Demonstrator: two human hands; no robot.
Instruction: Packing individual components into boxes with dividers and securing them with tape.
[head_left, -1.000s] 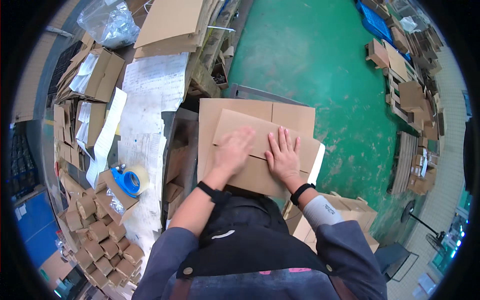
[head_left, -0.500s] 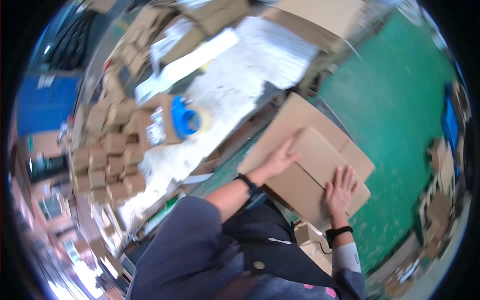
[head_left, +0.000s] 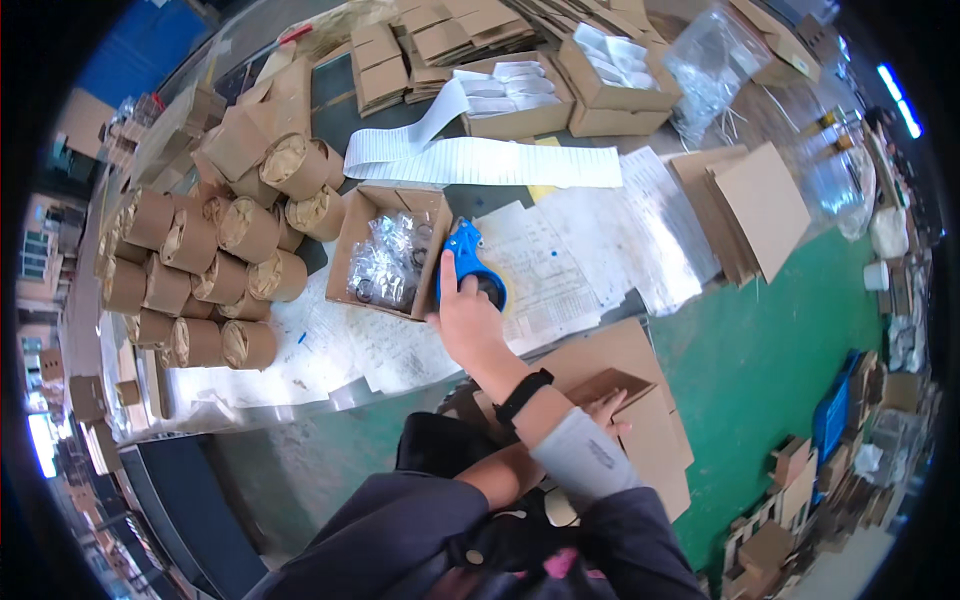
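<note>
A blue tape dispenser (head_left: 466, 246) lies on the paper-covered table, against an open carton (head_left: 433, 262) of small clear plastic bags. My right hand (head_left: 470, 325) is closed on the dispenser, its index finger stretched along the blue body. The right forearm crosses over my left arm. My left hand (head_left: 608, 412) rests with fingers apart on a brown cardboard box (head_left: 655, 440) in front of me. One flap of this box stands up, showing a dark gap. The right forearm hides part of my left hand and the box.
Paper-wrapped cylinders (head_left: 195, 340) are stacked at the left of the table. A long white label strip (head_left: 490, 162) lies behind the dispenser. Cartons of white packets (head_left: 515, 123) stand farther back. Folded cardboard (head_left: 760, 215) leans at the table's right end, beside green floor (head_left: 745, 350).
My right hand has left the box and reached across to the tape dispenser. My left hand stays on the box, whose flap has lifted. The view has swung toward the table.
</note>
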